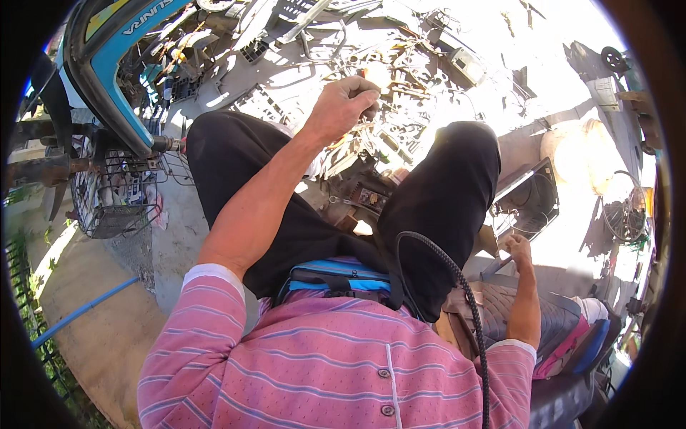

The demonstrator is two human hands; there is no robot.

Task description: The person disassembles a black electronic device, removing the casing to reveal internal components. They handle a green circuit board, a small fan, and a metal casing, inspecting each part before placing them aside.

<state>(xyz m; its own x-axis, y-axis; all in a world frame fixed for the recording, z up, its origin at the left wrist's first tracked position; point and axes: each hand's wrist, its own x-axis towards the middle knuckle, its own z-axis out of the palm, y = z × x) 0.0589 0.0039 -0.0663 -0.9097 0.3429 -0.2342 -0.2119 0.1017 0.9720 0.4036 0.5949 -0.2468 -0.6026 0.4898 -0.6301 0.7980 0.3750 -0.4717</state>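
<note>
My left hand (343, 107) is closed in a fist around a small metal tool, hardly visible, above the scattered grey metal parts (400, 71) on the ground. My right hand (519, 250) pinches a grey flat metal piece (496, 267) beside my knee. I should grip firmly and move slowly.

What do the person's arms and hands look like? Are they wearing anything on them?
Both arms are bare from above the elbow down. Short sleeves cover the upper arms: pink with thin pale blue-white stripes and a white band at each cuff. The left hand and the right hand wear no gloves. No watch, ring or bracelet shows on either wrist. No markings can be seen on them.
</note>
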